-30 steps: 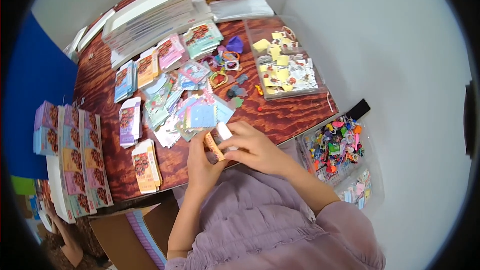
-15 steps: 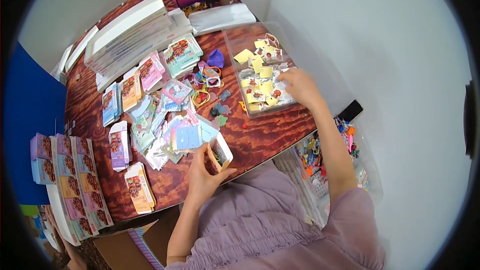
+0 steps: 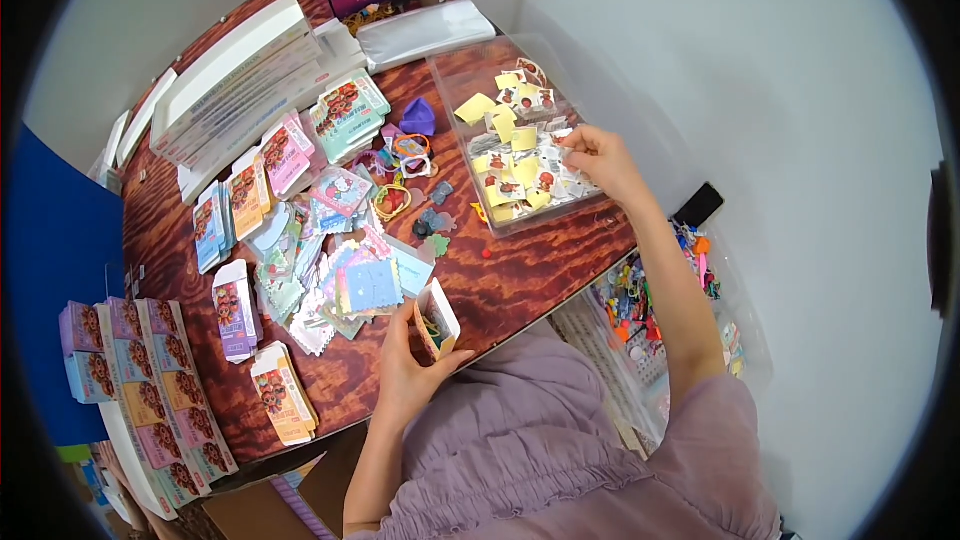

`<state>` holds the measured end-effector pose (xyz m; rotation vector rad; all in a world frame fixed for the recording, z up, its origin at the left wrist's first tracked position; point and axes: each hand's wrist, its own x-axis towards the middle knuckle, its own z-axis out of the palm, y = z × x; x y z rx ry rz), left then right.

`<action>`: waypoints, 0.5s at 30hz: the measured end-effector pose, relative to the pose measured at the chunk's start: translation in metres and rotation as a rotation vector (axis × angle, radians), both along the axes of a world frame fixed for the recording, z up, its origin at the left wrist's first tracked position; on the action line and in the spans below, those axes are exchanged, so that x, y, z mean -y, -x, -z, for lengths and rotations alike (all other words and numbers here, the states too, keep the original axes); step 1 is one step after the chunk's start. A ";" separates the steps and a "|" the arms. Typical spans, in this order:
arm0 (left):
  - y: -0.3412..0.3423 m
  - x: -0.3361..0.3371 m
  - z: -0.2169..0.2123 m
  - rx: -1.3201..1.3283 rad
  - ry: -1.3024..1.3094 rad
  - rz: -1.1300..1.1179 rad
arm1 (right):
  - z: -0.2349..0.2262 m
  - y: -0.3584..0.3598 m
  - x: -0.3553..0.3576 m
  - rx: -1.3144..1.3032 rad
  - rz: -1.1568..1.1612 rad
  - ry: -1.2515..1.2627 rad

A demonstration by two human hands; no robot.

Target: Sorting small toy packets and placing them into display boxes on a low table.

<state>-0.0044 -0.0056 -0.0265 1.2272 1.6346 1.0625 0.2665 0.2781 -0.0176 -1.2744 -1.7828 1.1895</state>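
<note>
My left hand grips a small open carton near the table's front edge. Its white flap stands up, and something green and dark shows inside. Over at the right, my right hand is at a clear plastic tray, thumb and fingertips pinched together. What they hold is too small to make out; a small white printed piece shows beside the fingertips. Yellow paper squares and white pieces with red pictures lie in the tray.
Pastel packets lie heaped mid-table, near hair ties and a purple pouch. Flat cartons stand in stacks. Filled display boxes are at the left, a bin of trinkets below the right edge. A person's arm shows lower left.
My right hand has drawn back slightly from the tray's contents, its fingers now pinched. The left hand still holds the carton. The whole view has shifted a little.
</note>
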 end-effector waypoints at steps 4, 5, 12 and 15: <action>0.002 0.007 0.004 0.009 0.025 -0.022 | -0.005 0.003 0.002 0.033 0.030 0.097; 0.003 0.008 0.002 0.003 0.043 -0.017 | -0.006 0.003 0.003 0.055 0.038 0.132; 0.002 0.007 -0.009 -0.076 -0.014 0.012 | -0.003 0.010 0.000 0.270 0.048 0.012; 0.001 0.006 -0.009 -0.048 -0.006 0.003 | 0.007 0.013 -0.001 0.467 -0.005 -0.260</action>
